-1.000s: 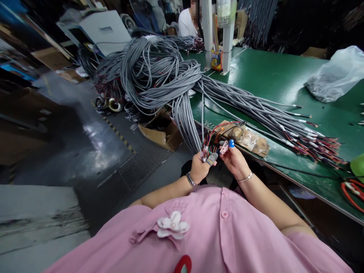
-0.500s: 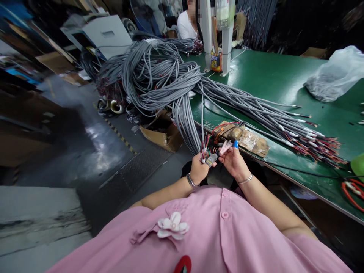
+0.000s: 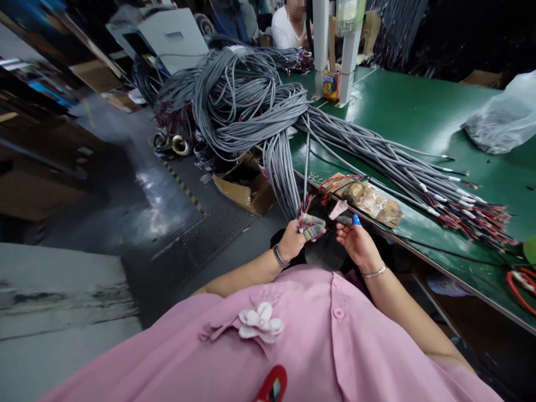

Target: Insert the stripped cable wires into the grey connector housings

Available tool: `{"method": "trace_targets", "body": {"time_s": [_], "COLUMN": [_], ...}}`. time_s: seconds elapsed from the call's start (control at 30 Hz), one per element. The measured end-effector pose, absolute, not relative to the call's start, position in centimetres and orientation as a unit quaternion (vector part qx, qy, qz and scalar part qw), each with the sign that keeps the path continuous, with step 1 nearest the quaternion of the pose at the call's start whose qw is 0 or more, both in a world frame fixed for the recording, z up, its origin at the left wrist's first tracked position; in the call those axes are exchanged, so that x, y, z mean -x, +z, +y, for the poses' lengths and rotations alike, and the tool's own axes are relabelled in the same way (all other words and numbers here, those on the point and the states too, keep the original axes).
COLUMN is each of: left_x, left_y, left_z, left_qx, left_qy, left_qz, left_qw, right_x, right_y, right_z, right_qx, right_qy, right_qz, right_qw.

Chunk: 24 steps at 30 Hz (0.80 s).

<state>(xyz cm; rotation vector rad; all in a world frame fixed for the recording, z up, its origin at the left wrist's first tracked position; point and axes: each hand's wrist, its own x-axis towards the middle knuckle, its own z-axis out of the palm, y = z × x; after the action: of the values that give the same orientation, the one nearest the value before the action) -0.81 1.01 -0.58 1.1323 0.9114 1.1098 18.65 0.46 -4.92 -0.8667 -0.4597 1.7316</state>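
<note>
My left hand (image 3: 295, 239), with grey covers on fingertips, is closed around the ends of several grey cables. Their thin coloured wires (image 3: 306, 206) fan out above the fingers. The bundle of grey cables (image 3: 281, 167) hangs down to it from the table. A short distance to the right, my right hand (image 3: 358, 244) has its fingers loosely bent and apart, with nothing visible in them. One fingertip wears a blue cover and another a grey one. Just above that hand, at the table edge, is a small pink piece (image 3: 338, 209) whose kind I cannot make out.
On the green table (image 3: 402, 106) lie a large coil of grey cables (image 3: 238, 106), a long cable row with stripped ends (image 3: 460, 206), a taped wooden block (image 3: 379, 206) and a plastic bag (image 3: 500, 114). A cardboard box (image 3: 247, 190) stands below. A person (image 3: 287, 28) sits behind.
My right hand has moved down and away from the left hand and the pink piece. My left hand's fingers have shifted over the wires. The view has tilted slightly.
</note>
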Motion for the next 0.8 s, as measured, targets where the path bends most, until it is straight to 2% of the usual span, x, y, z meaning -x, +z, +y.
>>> {"method": "trace_targets", "body": {"time_s": [0.4,0.8], "left_x": [3.2,4.8], "left_y": [1.5,2.9], "left_z": [0.0,-1.3], "left_qx": [-0.433,-0.463], "left_qy": [0.559,0.539], "left_qz": [0.349,0.326], "left_qw": [0.615,0.623], "right_x": [-19.3,-17.9], "right_y": [-3.7,-2.7], "right_z": [-3.4,-5.6], "right_qx": [0.420,0.437], "right_qy": [0.677,0.639], "right_qz": [-0.269,-0.339], "right_qw": [0.541,0.534]}}
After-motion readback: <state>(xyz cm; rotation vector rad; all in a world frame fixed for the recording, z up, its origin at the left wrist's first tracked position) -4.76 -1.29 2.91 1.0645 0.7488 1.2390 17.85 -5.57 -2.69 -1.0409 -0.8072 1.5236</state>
